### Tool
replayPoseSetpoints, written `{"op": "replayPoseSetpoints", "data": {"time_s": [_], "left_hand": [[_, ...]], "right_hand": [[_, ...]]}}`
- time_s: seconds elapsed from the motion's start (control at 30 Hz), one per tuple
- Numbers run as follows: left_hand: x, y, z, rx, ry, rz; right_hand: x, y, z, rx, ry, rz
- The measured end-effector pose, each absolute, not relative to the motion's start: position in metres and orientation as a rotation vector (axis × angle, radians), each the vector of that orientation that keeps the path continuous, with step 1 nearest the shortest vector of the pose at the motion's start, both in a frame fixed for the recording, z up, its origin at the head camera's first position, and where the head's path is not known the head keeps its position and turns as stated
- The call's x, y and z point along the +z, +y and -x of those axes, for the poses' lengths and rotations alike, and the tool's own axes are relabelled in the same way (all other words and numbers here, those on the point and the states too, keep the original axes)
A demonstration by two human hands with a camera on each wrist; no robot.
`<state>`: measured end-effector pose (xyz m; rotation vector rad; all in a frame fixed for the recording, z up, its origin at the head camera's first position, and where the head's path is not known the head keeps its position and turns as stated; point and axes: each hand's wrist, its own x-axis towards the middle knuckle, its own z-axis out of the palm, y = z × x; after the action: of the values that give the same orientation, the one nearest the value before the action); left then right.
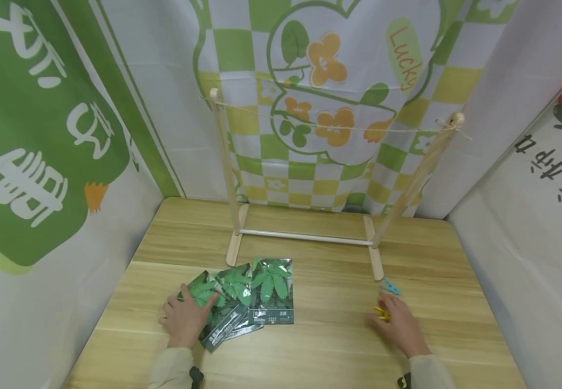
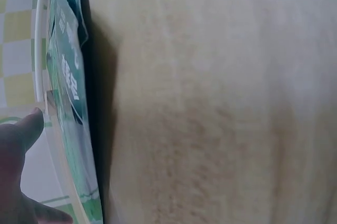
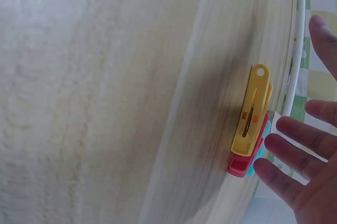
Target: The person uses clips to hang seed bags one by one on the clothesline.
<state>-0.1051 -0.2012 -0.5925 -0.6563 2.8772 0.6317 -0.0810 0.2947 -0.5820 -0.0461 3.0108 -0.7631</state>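
Observation:
Several seed packets [image 1: 272,292] with green leaf pictures lie on the table, the left ones fanned and overlapping. My left hand [image 1: 187,319] is over the leftmost packet [image 1: 229,326], its fingers spread; whether they touch it I cannot tell. In the left wrist view the thumb [image 2: 29,129] shows beside the packets [image 2: 68,71]. On the right, my right hand [image 1: 399,324] hovers with spread fingers by a yellow clothespin [image 3: 251,113]. A red clothespin [image 3: 241,165] and a blue clothespin [image 1: 390,287] lie beyond it; the red one is hidden in the head view.
Behind the packets stands a wooden rack with a left post [image 1: 225,162], a right post [image 1: 417,183] and a white bottom bar [image 1: 305,237]. A thin string [image 1: 353,128] runs between the post tops. A checked curtain [image 1: 310,178] hangs behind the wooden table [image 1: 329,356].

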Motion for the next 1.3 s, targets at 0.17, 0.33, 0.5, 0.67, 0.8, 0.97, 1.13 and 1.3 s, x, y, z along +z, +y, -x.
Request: {"op": "replayPoseSetpoints", "data": {"time_s": [0.17, 0.33, 0.5, 0.67, 0.8, 0.97, 1.13, 1.3], "left_hand": [[-0.592, -0.201, 0.104, 0.592, 2.907, 0.68], [-0.593, -0.202, 0.101, 0.607, 2.892, 0.653], [-0.594, -0.2, 0.1, 0.598, 2.905, 0.64], [-0.593, -0.201, 0.101, 0.526, 2.941, 0.668], [-0.591, -0.204, 0.102, 0.469, 2.936, 0.7], [-0.59, -0.206, 0.101, 0.47, 2.928, 0.723], [-0.592, -0.208, 0.102, 0.472, 2.948, 0.718], [-0.594, -0.21, 0.105, 0.536, 2.951, 0.71]], "right_hand": [[-0.586, 0.295, 0.08, -0.738, 2.986, 0.071], [-0.589, 0.295, 0.079, -0.689, 3.032, 0.103], [-0.591, 0.296, 0.076, -0.638, 3.092, 0.145], [-0.589, 0.294, 0.075, -0.587, 3.099, 0.162], [-0.59, 0.294, 0.076, -0.568, 3.091, 0.158], [-0.594, 0.296, 0.077, -0.542, 3.117, 0.188], [-0.594, 0.297, 0.076, -0.52, 3.132, 0.216], [-0.589, 0.296, 0.077, -0.48, 3.116, 0.231]]}}
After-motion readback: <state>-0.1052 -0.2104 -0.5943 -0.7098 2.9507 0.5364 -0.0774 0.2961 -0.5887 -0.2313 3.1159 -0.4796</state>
